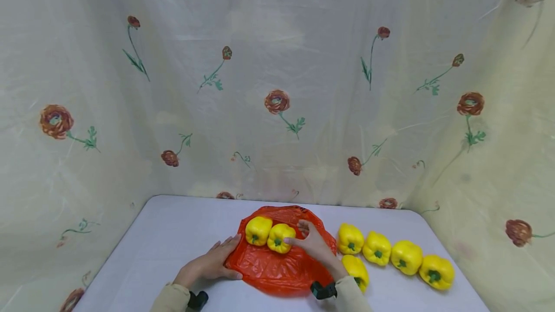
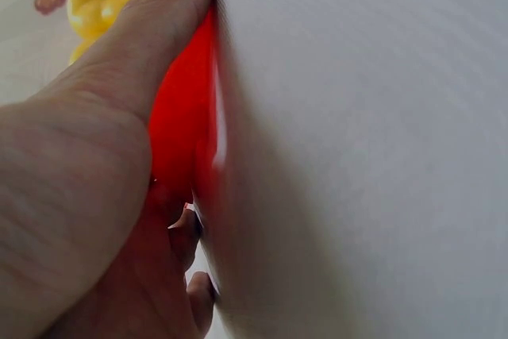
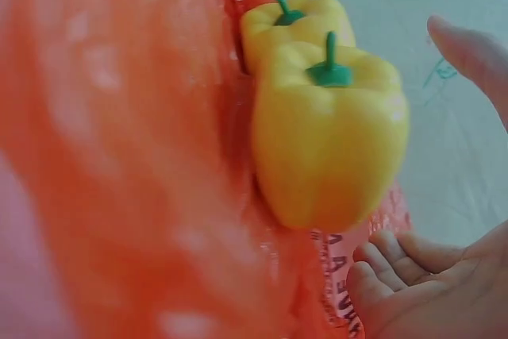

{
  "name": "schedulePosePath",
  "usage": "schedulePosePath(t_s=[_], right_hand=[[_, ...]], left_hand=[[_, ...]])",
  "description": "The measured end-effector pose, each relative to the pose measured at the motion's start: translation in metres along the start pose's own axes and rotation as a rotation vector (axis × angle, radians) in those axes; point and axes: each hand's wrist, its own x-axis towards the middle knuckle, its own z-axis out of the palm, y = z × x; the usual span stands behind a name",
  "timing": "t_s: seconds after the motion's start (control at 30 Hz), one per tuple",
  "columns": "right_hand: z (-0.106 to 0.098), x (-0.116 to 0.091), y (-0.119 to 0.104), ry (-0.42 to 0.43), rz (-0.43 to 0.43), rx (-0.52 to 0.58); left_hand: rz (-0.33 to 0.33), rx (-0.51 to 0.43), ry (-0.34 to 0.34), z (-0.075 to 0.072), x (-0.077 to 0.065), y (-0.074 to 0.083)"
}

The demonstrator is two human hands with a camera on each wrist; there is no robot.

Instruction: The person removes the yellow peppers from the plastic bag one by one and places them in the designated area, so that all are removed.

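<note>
Two yellow bell peppers with green stems, a left one (image 1: 258,230) and a right one (image 1: 282,238), sit side by side on a spread red plastic bag (image 1: 277,268). My left hand (image 1: 212,261) lies at the bag's left edge, thumb apart from the fingers. In the left wrist view its thumb (image 2: 151,29) lies along the red plastic. My right hand (image 1: 311,240) hovers over the bag beside the right pepper. From the right wrist, that pepper (image 3: 329,148) stands between spread thumb and fingers, with a gap visible around it.
Several more yellow peppers stand in a slanting row on the right, among them one at its far end (image 1: 436,272). Another pepper (image 1: 355,271) is partly behind my right forearm. The white table (image 1: 173,235) backs onto a flower-printed curtain (image 1: 277,148).
</note>
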Motion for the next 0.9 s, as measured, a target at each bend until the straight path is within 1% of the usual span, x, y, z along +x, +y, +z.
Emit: schedulePosePath(t_s=[0.33,0.57,0.67,0.9], right_hand=[[0.013,0.007,0.011,0.023,0.044,-0.002],[0.02,0.009,0.012,0.044,0.04,-0.024],[0.021,0.009,0.013,0.04,0.032,-0.048],[0.02,0.007,0.016,-0.014,0.034,-0.067]], left_hand=[[0.003,-0.001,-0.001,-0.001,-0.001,0.002],[-0.004,-0.001,-0.004,-0.001,-0.001,0.003],[-0.003,-0.001,0.001,-0.002,-0.001,0.004],[-0.009,-0.003,-0.002,-0.001,-0.003,0.005]])
